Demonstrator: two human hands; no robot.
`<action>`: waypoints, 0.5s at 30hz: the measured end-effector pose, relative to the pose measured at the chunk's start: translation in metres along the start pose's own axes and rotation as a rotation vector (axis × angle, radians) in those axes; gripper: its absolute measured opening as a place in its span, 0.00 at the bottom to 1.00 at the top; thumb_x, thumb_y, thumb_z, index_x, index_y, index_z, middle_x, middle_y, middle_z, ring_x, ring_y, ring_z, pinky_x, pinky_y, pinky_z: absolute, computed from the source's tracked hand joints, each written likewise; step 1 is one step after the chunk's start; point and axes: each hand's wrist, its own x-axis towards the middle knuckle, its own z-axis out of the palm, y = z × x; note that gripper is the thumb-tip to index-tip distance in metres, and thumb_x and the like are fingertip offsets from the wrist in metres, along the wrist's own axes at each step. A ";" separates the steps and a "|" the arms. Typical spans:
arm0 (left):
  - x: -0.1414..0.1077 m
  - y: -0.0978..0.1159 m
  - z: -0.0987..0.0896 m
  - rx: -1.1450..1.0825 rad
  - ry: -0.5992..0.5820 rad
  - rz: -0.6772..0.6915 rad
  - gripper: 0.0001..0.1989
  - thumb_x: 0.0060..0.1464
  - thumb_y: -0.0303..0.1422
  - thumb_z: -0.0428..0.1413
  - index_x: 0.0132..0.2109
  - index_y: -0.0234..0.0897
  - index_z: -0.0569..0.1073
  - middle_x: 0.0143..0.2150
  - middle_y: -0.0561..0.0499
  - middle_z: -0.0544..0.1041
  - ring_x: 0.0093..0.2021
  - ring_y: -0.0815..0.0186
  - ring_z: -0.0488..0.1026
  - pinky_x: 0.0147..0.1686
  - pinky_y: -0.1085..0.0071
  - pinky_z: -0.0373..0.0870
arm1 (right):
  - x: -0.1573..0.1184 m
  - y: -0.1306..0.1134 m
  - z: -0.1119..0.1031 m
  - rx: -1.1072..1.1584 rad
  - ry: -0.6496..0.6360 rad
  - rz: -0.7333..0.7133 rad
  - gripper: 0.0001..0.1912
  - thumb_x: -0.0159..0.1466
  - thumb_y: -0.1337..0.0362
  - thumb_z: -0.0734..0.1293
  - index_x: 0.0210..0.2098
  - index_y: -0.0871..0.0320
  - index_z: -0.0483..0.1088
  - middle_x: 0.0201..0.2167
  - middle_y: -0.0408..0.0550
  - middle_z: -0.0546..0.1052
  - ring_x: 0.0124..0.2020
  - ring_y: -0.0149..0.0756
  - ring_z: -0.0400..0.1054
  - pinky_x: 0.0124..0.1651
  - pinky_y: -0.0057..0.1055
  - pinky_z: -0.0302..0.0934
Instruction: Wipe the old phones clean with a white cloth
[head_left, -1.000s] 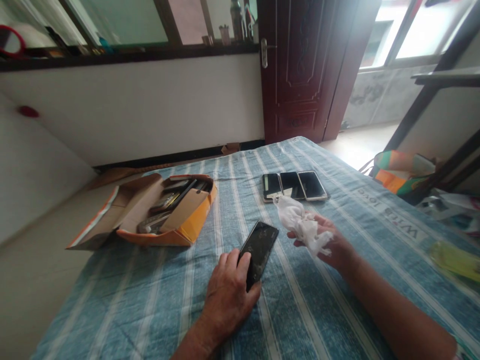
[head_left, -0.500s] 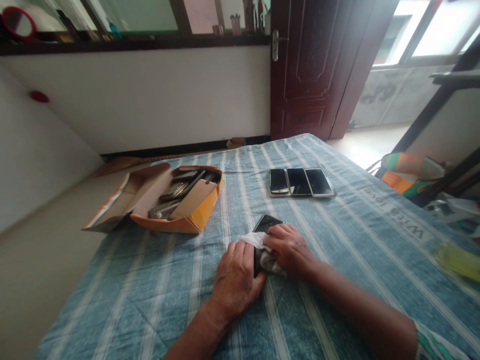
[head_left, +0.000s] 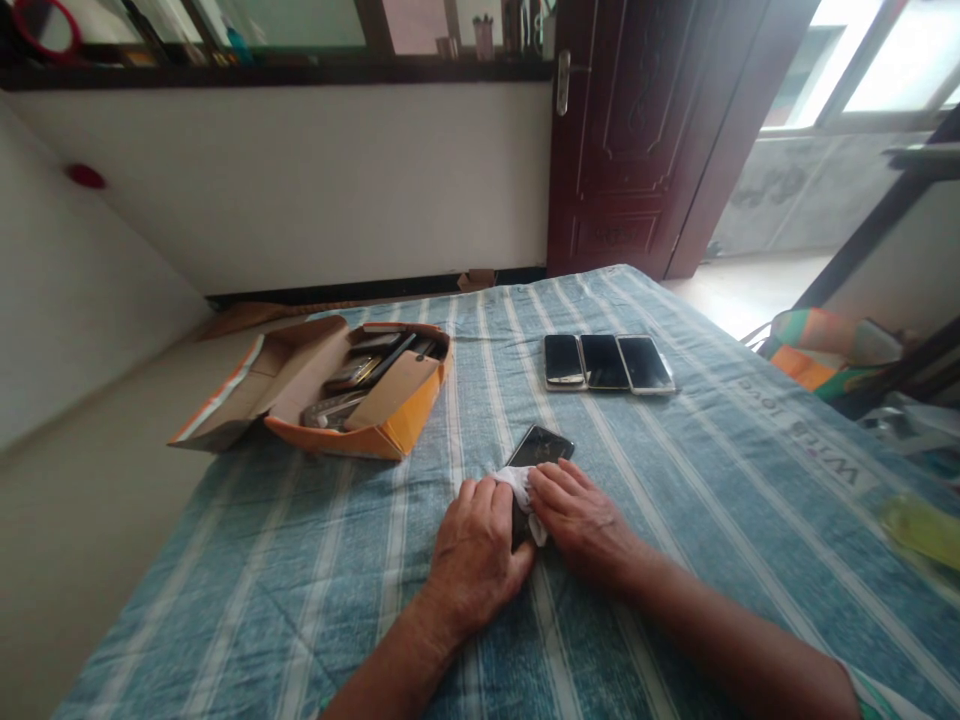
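Observation:
A dark smartphone (head_left: 541,447) lies on the striped bedsheet, its far end showing beyond my hands. My left hand (head_left: 480,545) grips the phone's near left side, fingers bent over its edge and thumb at the bottom. Pressed onto the phone is a crumpled white cloth (head_left: 516,480), with my right hand (head_left: 581,520) closed over it. Part of the cloth pokes out below my right fingers. Both hands cover much of the phone's lower half.
Three phones (head_left: 605,362) lie side by side farther back on the bedsheet (head_left: 337,560). At left stands an open orange cardboard box (head_left: 412,415) holding several phones. A dark red door (head_left: 622,140) and a white wall are behind the bed.
My right hand has slid slightly toward me along the phone with the cloth, uncovering more of the far end. My left hand keeps its hold. The whole view has shifted a little.

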 end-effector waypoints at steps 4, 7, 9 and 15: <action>0.000 0.001 -0.002 0.008 -0.020 -0.006 0.10 0.47 0.29 0.55 0.39 0.35 0.69 0.40 0.44 0.71 0.44 0.54 0.66 0.46 0.59 0.67 | 0.004 0.022 -0.001 -0.063 -0.022 0.091 0.14 0.64 0.75 0.59 0.47 0.64 0.70 0.49 0.60 0.73 0.53 0.48 0.64 0.59 0.49 0.58; 0.000 0.001 -0.001 0.022 -0.032 -0.006 0.08 0.47 0.30 0.55 0.38 0.35 0.69 0.40 0.44 0.72 0.44 0.54 0.66 0.45 0.58 0.67 | 0.006 0.032 -0.003 -0.103 -0.026 0.179 0.15 0.64 0.76 0.58 0.46 0.63 0.71 0.48 0.61 0.73 0.53 0.49 0.66 0.57 0.48 0.61; 0.000 0.000 0.000 0.026 -0.023 0.000 0.09 0.47 0.30 0.55 0.38 0.36 0.69 0.40 0.45 0.72 0.43 0.55 0.66 0.45 0.59 0.67 | 0.005 0.025 -0.001 -0.118 -0.009 0.163 0.15 0.65 0.75 0.58 0.46 0.64 0.72 0.48 0.61 0.73 0.52 0.49 0.66 0.56 0.47 0.62; -0.002 -0.003 0.005 0.001 0.036 -0.005 0.14 0.45 0.27 0.55 0.42 0.34 0.67 0.40 0.45 0.72 0.43 0.54 0.67 0.45 0.59 0.68 | 0.005 -0.005 0.003 -0.074 0.020 -0.032 0.14 0.66 0.73 0.58 0.47 0.65 0.72 0.48 0.58 0.74 0.52 0.47 0.67 0.57 0.42 0.63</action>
